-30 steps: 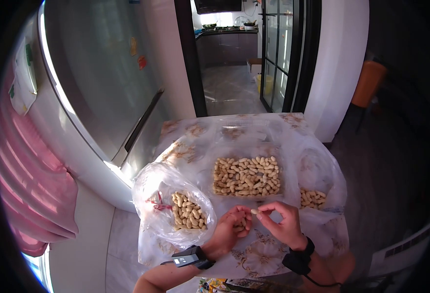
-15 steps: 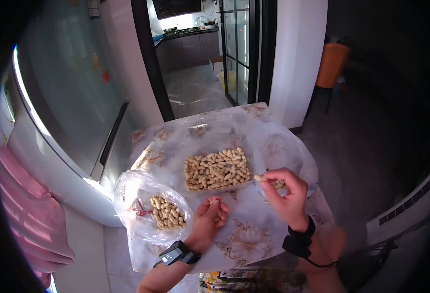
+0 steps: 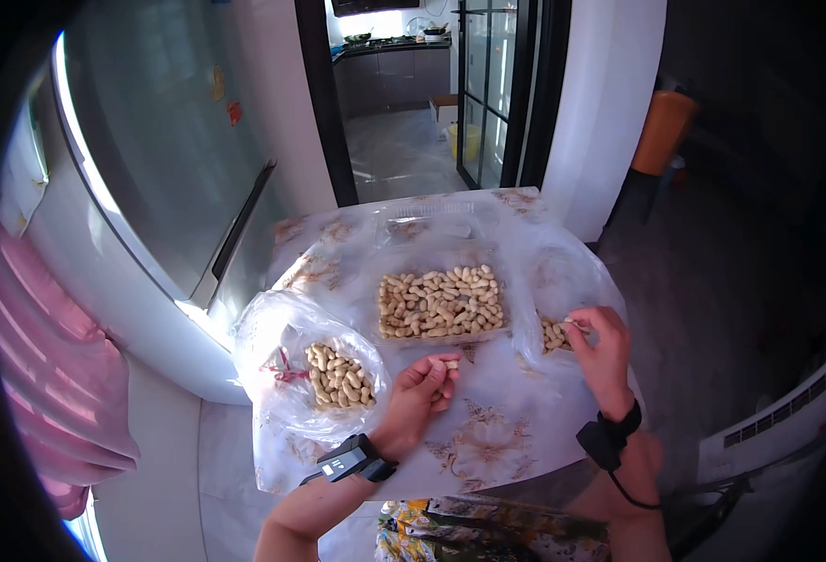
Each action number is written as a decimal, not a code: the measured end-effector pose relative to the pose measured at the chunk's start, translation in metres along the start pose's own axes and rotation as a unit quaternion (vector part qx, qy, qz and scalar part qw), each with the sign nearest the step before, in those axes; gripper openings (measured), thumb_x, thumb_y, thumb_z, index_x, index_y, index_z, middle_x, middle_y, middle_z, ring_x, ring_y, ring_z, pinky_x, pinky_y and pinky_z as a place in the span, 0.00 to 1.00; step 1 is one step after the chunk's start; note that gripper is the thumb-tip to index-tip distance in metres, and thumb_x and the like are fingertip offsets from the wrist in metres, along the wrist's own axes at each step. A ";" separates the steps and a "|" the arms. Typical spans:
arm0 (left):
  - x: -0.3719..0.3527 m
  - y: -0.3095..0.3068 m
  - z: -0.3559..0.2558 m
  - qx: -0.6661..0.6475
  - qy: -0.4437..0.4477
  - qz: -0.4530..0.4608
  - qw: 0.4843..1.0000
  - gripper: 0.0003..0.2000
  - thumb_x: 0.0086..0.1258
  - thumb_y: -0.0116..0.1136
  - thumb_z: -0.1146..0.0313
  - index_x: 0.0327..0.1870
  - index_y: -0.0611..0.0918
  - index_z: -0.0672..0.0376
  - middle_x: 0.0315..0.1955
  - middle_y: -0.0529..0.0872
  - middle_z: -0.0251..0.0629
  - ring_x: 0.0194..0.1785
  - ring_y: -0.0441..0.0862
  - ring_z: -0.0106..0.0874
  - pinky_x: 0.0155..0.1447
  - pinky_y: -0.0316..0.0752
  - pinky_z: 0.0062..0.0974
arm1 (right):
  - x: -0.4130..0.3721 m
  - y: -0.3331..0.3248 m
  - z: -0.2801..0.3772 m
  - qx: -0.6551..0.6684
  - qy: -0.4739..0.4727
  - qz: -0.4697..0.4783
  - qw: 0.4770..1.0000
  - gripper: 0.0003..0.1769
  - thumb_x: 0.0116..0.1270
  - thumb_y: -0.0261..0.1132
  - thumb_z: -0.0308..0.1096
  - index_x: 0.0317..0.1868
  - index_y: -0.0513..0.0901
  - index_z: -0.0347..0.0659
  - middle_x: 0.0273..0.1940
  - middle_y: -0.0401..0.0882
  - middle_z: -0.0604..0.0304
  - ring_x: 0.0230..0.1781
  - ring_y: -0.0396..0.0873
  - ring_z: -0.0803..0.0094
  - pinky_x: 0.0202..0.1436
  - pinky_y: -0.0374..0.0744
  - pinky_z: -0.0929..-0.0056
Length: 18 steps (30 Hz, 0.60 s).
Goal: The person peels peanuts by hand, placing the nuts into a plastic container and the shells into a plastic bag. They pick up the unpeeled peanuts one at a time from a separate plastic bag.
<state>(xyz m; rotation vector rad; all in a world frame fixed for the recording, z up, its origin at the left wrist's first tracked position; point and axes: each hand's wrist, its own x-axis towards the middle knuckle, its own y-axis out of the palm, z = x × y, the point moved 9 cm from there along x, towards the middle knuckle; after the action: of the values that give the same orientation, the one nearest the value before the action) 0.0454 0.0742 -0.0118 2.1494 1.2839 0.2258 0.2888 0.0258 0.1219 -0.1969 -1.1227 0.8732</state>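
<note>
A clear plastic box [image 3: 443, 339] of unshelled peanuts [image 3: 441, 300] sits mid-table. My left hand [image 3: 420, 393] is in front of it, fingers curled, with a peanut [image 3: 451, 364] pinched at the thumb and fingertips. To the left lies an open clear plastic bag [image 3: 272, 342] with more peanuts [image 3: 340, 377] and a red tie in it. My right hand [image 3: 602, 348] hovers at another clear bag [image 3: 567, 272] on the right, partly covering the peanuts [image 3: 553, 334] in it. Its thumb and forefinger close on a small pale piece, apparently a peanut.
The table has a flowered cover [image 3: 488, 450]. A clear plastic lid [image 3: 427, 225] lies behind the box. A fridge [image 3: 169, 159] stands at the left, with a pink cloth [image 3: 52, 365] nearby. A glass door [image 3: 488, 94] opens to a kitchen, and an orange chair [image 3: 666, 131] is at the right.
My right hand has moved right, from beside the box with a peanut to over the right bag. My left hand now shows a peanut at its fingertips. The view has shifted slightly.
</note>
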 end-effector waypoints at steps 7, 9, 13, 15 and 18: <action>0.001 -0.004 0.001 -0.002 0.009 -0.005 1.000 0.12 0.81 0.50 0.66 0.58 0.78 0.59 0.40 0.81 0.26 0.31 0.70 0.14 0.30 0.62 0.12 | 0.003 0.010 0.004 0.023 0.021 -0.007 0.999 0.09 0.56 0.70 0.20 0.37 0.82 0.37 0.34 0.82 0.55 0.36 0.82 0.61 0.41 0.79 0.68; 0.001 -0.005 0.002 -0.007 0.010 -0.006 1.000 0.12 0.80 0.51 0.65 0.58 0.78 0.59 0.40 0.82 0.26 0.32 0.70 0.14 0.30 0.63 0.11 | 0.005 0.008 0.006 0.006 0.005 -0.004 1.000 0.09 0.56 0.69 0.21 0.38 0.82 0.38 0.35 0.82 0.55 0.36 0.81 0.59 0.41 0.78 0.65; 0.001 -0.003 0.001 -0.003 0.006 -0.017 1.000 0.10 0.79 0.53 0.66 0.55 0.78 0.58 0.38 0.82 0.25 0.32 0.72 0.14 0.31 0.65 0.11 | 0.008 0.003 0.019 0.047 0.001 -0.032 0.998 0.09 0.58 0.69 0.22 0.39 0.82 0.38 0.37 0.82 0.55 0.39 0.81 0.57 0.43 0.78 0.64; 0.001 -0.003 0.001 0.012 0.011 -0.024 1.000 0.07 0.78 0.55 0.66 0.49 0.78 0.57 0.39 0.82 0.28 0.32 0.72 0.15 0.31 0.66 0.12 | 0.006 0.017 0.043 0.102 0.007 0.006 0.995 0.08 0.59 0.69 0.22 0.39 0.82 0.38 0.37 0.82 0.55 0.39 0.82 0.57 0.43 0.79 0.64; 0.001 -0.007 0.004 0.015 0.009 -0.032 0.999 0.05 0.78 0.55 0.66 0.46 0.78 0.56 0.37 0.82 0.27 0.33 0.73 0.15 0.32 0.67 0.12 | 0.001 0.058 0.084 0.211 -0.020 0.099 0.972 0.07 0.61 0.69 0.24 0.40 0.82 0.38 0.38 0.82 0.54 0.39 0.82 0.57 0.42 0.79 0.66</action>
<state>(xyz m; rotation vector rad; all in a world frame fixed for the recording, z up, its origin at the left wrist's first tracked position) 0.0425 0.0757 -0.0198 2.1322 1.3710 0.2019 0.1886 0.0415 0.1291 0.0627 -0.9394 1.2772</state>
